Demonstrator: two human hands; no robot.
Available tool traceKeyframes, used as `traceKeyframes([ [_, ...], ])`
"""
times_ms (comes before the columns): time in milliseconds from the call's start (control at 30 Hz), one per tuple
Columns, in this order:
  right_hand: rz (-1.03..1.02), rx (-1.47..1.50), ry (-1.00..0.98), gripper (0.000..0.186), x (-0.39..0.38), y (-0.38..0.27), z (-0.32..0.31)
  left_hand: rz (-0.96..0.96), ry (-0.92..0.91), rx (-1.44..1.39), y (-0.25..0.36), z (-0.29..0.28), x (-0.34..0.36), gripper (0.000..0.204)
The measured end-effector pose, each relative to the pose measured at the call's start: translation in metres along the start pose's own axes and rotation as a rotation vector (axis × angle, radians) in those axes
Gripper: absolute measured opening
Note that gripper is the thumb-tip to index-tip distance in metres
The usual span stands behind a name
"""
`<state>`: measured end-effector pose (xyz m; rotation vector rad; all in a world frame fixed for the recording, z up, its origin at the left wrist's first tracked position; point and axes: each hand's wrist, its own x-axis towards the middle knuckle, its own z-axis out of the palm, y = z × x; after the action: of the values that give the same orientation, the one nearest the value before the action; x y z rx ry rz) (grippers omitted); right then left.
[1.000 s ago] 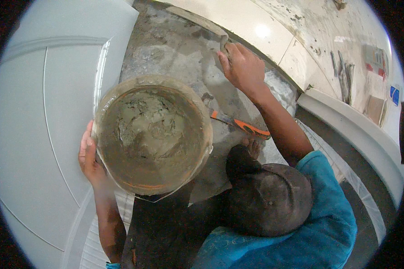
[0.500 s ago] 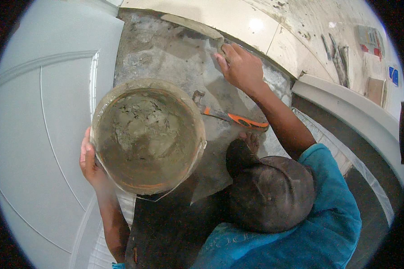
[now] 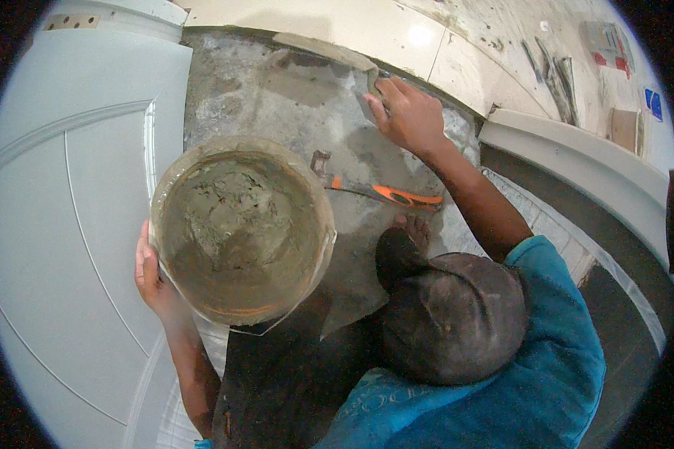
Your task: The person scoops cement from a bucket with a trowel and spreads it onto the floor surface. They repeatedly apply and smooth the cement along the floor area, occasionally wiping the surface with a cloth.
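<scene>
My left hand (image 3: 151, 273) clasps the left side of a round bucket (image 3: 323, 247), with the thumb along its outer wall and the other fingers partly hidden. Wet grey mortar (image 3: 240, 217) lies inside, rough and heaped in the middle. At the far side, my right hand (image 3: 410, 116) is closed on the handle end of a mortar-coated trowel (image 3: 326, 51). Its long blade runs leftward along the edge of the cream tiles. Between bucket and right arm, a hammer (image 3: 404, 197) with an orange and black handle rests on the rough concrete floor (image 3: 232, 90).
A pale grey panelled door (image 3: 67, 224) stands close along the left. Cream tiles (image 3: 374, 30) border the concrete at the back. Several long tools (image 3: 558, 78) and a small box (image 3: 627, 129) lie far right, beyond a white frame piece (image 3: 577, 153). Bare toes (image 3: 414, 228) show below the hammer.
My right hand and the trowel have shifted slightly right along the tile edge and a little nearer. My left hand stays on the bucket. The whole view has moved slightly.
</scene>
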<state>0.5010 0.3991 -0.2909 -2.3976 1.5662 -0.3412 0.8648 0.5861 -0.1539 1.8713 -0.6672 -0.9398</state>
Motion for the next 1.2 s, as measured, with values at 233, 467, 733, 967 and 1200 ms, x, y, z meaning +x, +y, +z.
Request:
traceKeyframes([
  [233, 0.023, -0.064, -0.099, 0.033, -0.011, 0.014, 0.000, -0.006, 0.012, 0.014, 0.004, 0.005, -0.001, 0.053],
  [467, 0.037, -0.023, -0.042, 0.033, -0.026, 0.025, -0.016, 0.025, -0.015, 0.019, 0.011, 0.011, -0.004, 0.053],
  [733, -0.013, -0.037, -0.063, 0.032, -0.038, 0.045, -0.008, 0.046, -0.006, 0.104, 0.013, 0.013, -0.008, 0.053],
  [967, 0.031, -0.022, -0.052, 0.035, -0.048, 0.051, -0.021, 0.007, -0.048, -0.018, 0.009, 0.008, -0.008, 0.052],
  [1200, 0.030, -0.084, -0.097, 0.037, -0.069, 0.071, -0.026, 0.030, -0.028, 0.030, 0.011, 0.012, -0.009, 0.057],
])
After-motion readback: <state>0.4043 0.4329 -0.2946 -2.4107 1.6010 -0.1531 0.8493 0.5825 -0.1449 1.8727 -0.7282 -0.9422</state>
